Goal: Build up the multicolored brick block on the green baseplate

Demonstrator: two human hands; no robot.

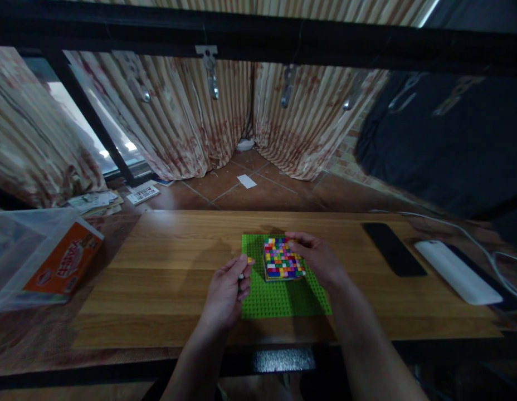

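Observation:
A green studded baseplate [258,301] lies on the wooden board, bearing a square block of many-coloured toy bricks [279,262]. Left of that block, my left hand [227,287] pinches a small yellow toy brick [250,260] between thumb and forefinger. Something pale shows among its curled lower fingers, too small to name. My right hand [319,257] reaches over the block's far right corner, thumb and forefinger close together at its top. What those fingertips grip, if anything, is hidden.
A black phone-like slab [394,249] and a white rounded oblong device [457,272] lie at the right, near a white cable [471,236]. At the left stands a clear plastic bin [16,245] with an orange package [62,259]. A dark bar [258,28] with metal clips crosses overhead.

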